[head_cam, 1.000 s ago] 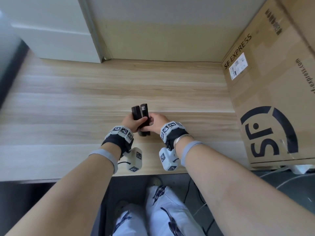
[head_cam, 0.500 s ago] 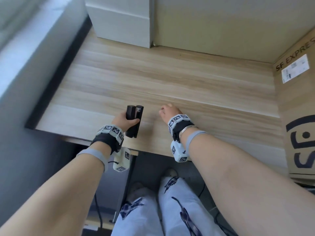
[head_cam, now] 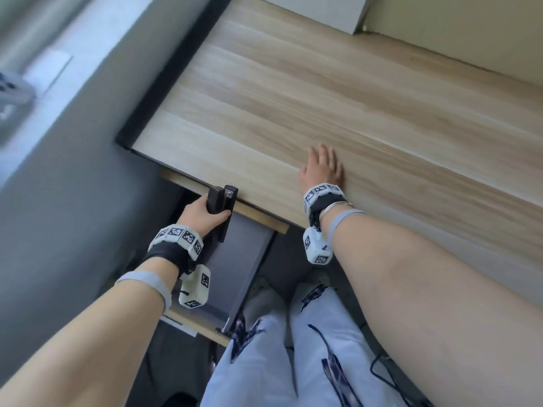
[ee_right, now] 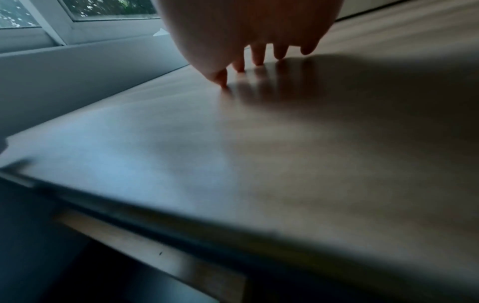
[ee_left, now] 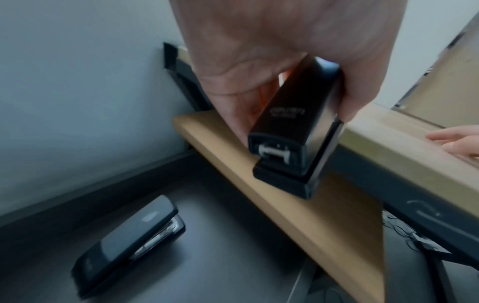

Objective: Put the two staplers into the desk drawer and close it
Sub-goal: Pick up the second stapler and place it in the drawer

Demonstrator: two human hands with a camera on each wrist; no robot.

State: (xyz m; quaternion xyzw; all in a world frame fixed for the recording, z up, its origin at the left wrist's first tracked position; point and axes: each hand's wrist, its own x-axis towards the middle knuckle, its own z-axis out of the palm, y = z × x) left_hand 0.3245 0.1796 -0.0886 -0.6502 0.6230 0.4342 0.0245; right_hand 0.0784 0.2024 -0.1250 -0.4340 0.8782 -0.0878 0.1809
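Leftward off the bench top goes the left hand (head_cam: 202, 212) since half a second ago, and it now hangs past the front edge, above the open drawer. The right hand (head_cam: 321, 167) has spread flat, fingers straight, holding nothing.

We count one pale wood-grain bench (head_cam: 323, 98), which the right hand rests on. Below its front edge is one pulled-out desk drawer with a dark grey floor (head_cam: 235, 268).

We count two staplers in the left wrist view. One glossy black stapler (ee_left: 127, 231) lies on the drawer floor, blurred. The other, a matte black stapler with a metal staple slot at its nose (ee_left: 293, 133), is in the left hand, thumb on one long side and fingers curled round the other, nose down over the drawer.

We judge each stapler stiff, compact and fairly heavy for its bulk. The smooth plastic could slip, so taking hold across the long sides near the middle suits it. It should be lowered, not dropped.
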